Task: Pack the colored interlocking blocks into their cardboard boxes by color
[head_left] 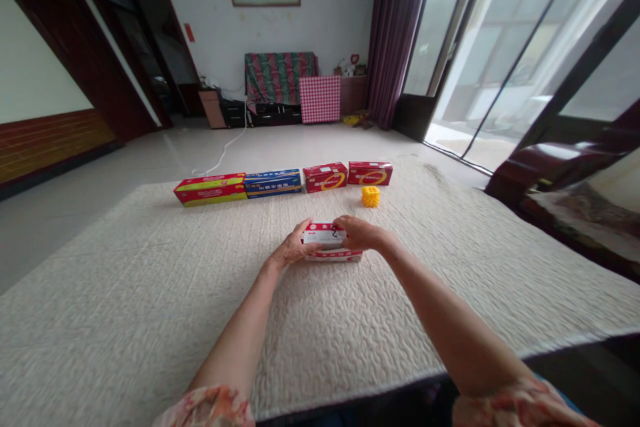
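A red and white cardboard box point(320, 236) with black marks on its top lies on the cream quilted cover point(320, 320), straight ahead of me. My left hand point(294, 246) grips its left end, with the thumb along the near side. At the right end, my right hand point(359, 233) has its fingers bent over the top and side. Both hands hide parts of the box, and I cannot tell whether it is one box or two stacked. Just beyond my right hand sits a small yellow bumpy cube point(371, 197).
Across the far part of the cover runs a row of boxes: a red and yellow-green box point(213, 190), a blue box point(273, 183), a red box point(325, 177) and another red box point(370, 173). A dark sofa arm point(565, 167) stands at right. A white cord point(223, 153) trails over the floor.
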### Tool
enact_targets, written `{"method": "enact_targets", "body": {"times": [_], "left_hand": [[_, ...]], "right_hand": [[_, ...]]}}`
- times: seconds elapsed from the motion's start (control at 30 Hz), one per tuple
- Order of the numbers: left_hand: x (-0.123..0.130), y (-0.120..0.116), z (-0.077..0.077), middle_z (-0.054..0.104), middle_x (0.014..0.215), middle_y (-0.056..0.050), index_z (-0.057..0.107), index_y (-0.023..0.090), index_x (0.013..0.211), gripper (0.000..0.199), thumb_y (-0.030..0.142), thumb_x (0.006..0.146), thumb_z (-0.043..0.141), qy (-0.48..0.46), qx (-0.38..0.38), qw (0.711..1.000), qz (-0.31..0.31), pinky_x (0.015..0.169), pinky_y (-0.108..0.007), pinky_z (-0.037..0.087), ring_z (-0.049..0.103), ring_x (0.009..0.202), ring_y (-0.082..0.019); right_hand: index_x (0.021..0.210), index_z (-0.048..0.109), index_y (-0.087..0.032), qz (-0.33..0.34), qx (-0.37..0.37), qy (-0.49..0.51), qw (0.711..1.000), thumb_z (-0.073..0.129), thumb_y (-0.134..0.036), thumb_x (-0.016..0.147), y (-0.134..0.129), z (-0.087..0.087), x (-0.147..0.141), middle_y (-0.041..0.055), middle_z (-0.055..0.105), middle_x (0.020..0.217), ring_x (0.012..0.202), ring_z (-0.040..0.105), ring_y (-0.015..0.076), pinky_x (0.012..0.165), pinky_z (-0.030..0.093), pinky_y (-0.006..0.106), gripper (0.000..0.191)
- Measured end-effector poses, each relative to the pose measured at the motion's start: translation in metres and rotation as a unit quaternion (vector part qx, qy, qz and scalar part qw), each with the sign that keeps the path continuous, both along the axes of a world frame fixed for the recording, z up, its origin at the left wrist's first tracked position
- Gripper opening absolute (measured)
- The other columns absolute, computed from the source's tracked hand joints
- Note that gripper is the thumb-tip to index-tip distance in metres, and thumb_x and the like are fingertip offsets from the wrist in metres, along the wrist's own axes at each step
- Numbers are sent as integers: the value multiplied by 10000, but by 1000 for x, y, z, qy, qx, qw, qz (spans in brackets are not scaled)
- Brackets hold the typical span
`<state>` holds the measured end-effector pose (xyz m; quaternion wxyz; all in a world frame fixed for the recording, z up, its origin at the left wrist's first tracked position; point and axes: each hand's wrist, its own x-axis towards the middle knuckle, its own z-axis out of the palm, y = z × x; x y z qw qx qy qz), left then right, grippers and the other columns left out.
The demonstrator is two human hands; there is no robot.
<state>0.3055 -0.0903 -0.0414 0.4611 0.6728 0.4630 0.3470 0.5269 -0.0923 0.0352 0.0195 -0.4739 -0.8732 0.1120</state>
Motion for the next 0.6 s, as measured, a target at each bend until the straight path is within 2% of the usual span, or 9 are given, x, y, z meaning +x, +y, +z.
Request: {"method": "enact_targets", "body": {"times": [0.17, 0.33, 0.6], "left_hand": [[1, -3, 3, 489, 1418, -191, 256, 98, 1517, 1053, 435, 667, 779, -1, 0, 1000, -4, 1073, -418, 385, 488, 1278, -327], [0, -5, 3, 573, 1328, -166, 162, 119, 1542, 1113, 437, 676, 784, -16, -7, 1000, -8, 1034, -400, 416, 561, 1190, -303], [-1, -3, 2, 596, 1291, -152, 43, 135, 1555, 1184, 403, 680, 795, -34, -14, 999, -15, 1016, -389, 429, 584, 1157, -270]], "right_hand": [[1179, 560, -100, -5, 36, -21, 999, 453, -58, 835, -16, -6, -1, 194, 568, 1219, 1127, 531, 263, 862, 444, 349, 362], [1212, 532, -145, -8, 65, -22, 998, 381, -151, 943, -29, -8, 3, 174, 545, 1236, 1080, 535, 254, 787, 437, 355, 308], [1230, 523, -174, 3, 118, 12, 993, 392, -151, 958, -27, -13, 12, 124, 609, 1213, 1070, 575, 232, 815, 396, 346, 303]]}}
